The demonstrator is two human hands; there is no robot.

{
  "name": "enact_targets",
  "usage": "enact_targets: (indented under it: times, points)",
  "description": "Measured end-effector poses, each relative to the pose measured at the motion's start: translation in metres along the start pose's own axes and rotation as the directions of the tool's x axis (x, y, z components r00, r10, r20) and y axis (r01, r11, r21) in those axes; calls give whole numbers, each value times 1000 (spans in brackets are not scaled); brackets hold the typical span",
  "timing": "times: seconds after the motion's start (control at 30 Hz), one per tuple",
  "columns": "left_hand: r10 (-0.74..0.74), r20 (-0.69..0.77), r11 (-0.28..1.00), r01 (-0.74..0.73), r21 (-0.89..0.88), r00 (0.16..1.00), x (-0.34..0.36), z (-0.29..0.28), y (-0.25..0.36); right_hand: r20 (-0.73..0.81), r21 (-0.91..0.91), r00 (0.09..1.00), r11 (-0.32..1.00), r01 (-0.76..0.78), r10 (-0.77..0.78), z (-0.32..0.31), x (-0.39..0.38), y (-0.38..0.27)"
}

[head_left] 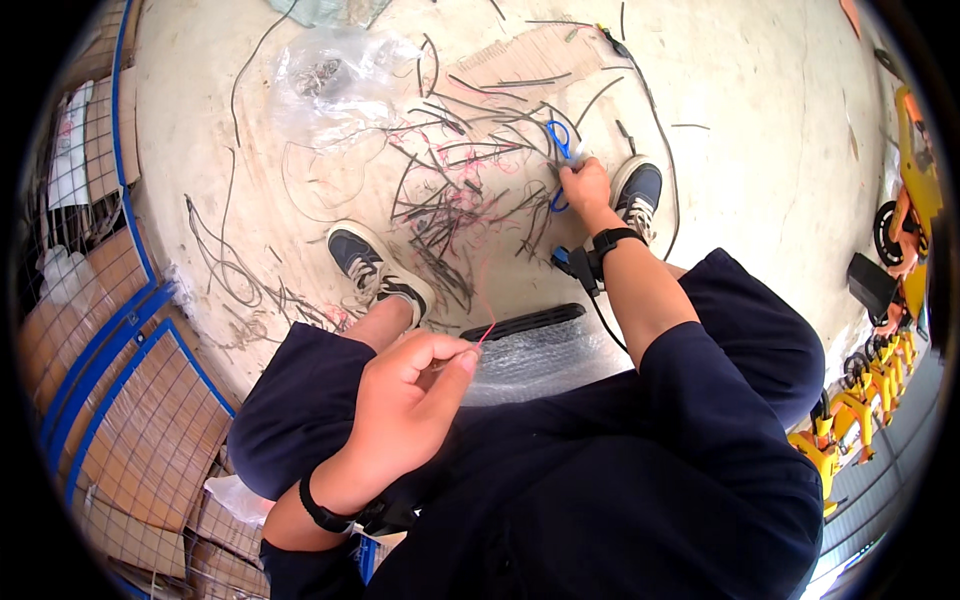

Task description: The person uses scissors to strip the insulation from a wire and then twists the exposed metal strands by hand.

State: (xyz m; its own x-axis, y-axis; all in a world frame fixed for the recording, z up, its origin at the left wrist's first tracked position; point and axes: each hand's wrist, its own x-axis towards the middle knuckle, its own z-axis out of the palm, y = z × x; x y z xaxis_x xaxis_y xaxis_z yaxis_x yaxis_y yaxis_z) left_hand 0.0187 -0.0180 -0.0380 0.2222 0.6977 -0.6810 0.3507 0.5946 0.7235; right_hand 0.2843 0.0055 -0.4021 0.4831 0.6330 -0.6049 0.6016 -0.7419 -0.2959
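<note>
In front of my lap, my left hand (412, 395) pinches a thin red wire (487, 333) between thumb and forefinger; its loose end rises away from me. My right hand (588, 186) is low over the floor, beside my right shoe. Its fingers are closed at a pair of blue-handled scissors (559, 136), with blue parts showing on both sides of the fingertips. The fingers partly hide the scissors. Left of them spreads a tangled heap of black cable sheath pieces and red wire strands (450, 205).
A clear plastic bag (335, 85) lies beyond the heap near flattened cardboard (540, 65). A black slotted bar (525, 322) and bubble wrap (550, 360) lie between my legs. A blue-framed mesh cage (130, 320) stands left; yellow equipment (915, 190) stands right.
</note>
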Motion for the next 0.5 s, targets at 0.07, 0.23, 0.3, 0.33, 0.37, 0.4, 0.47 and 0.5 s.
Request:
enact_targets:
  times: [0.07, 0.23, 0.3, 0.33, 0.37, 0.4, 0.47, 0.5]
  points:
    - [141, -66, 968, -124, 216, 988, 1, -2, -5, -2, 102, 999, 994, 49, -49, -3, 3, -1]
    - [282, -228, 904, -179, 388, 932, 4, -11, -7, -42, 65, 970, 968, 243, -241, -34, 20, -11]
    - [82, -235, 988, -48, 150, 968, -1, -16, 9, 54, 121, 927, 924, 363, -371, -75, 31, -34]
    - [69, -149, 997, -65, 31, 986, 0, -23, 12, 73, 64, 873, 876, 479, -483, -102, 31, -50]
    - [45, -87, 990, -57, -133, 995, -3, -28, 18, 169, 57, 831, 847, 528, -530, -133, 32, -65]
    - [31, -25, 954, -37, -297, 999, -6, -32, 23, 181, -64, 799, 804, 591, -573, -161, 20, -88]
    - [80, 52, 867, -44, -496, 995, -17, -33, 31, 160, -86, 702, 698, 711, -694, -221, -29, -131]
    - [130, 51, 859, -87, -504, 990, -23, -33, 35, 184, 3, 654, 665, 747, -734, -250, -63, -149]
